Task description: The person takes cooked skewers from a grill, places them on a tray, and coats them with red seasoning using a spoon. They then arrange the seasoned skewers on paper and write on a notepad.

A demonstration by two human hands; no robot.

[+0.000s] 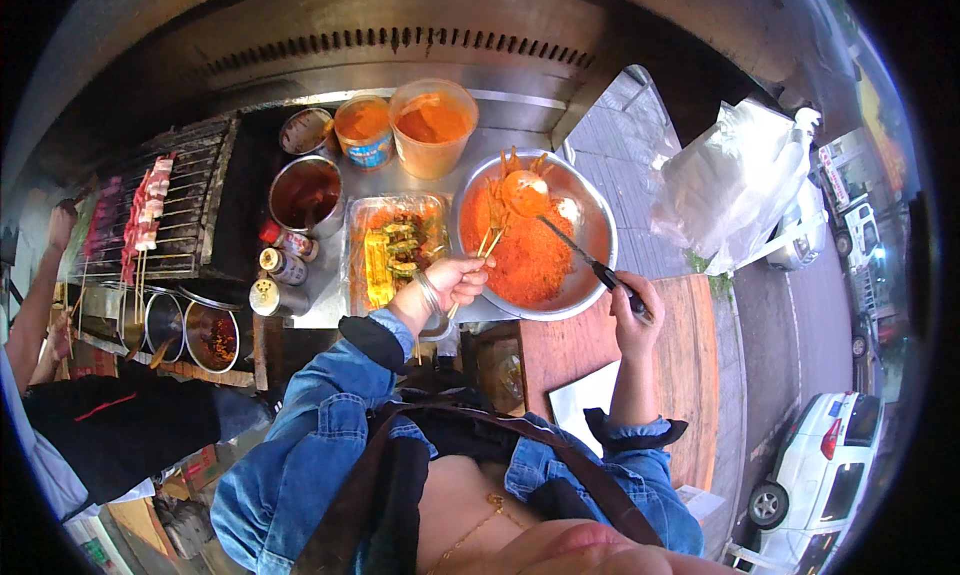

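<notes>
My left hand (459, 282) grips thin wooden skewers (490, 243) that reach over a large steel bowl (609, 237). Orange-coated pieces, seemingly chicken feet (498, 200), are on their far ends. In the bowl lies coarse orange-red seasoning powder (534, 267). My right hand (639, 316) holds the black handle of a ladle (571, 239). Its round head (526, 194), covered in orange seasoning, is over the skewered pieces; whether it touches them I cannot tell. Left of the bowl, a plastic-lined tray (358, 209) carries yellow and green grilled food (390, 254).
Behind stand tubs of orange paste (433, 124) and a steel pot of dark sauce (306, 196). Shaker bottles (279, 297) line the left. Meat skewers (150, 200) lie on a grill (196, 177) beside a co-worker's hand (63, 222). A plastic bag (720, 192) hangs right of the wooden board (686, 365).
</notes>
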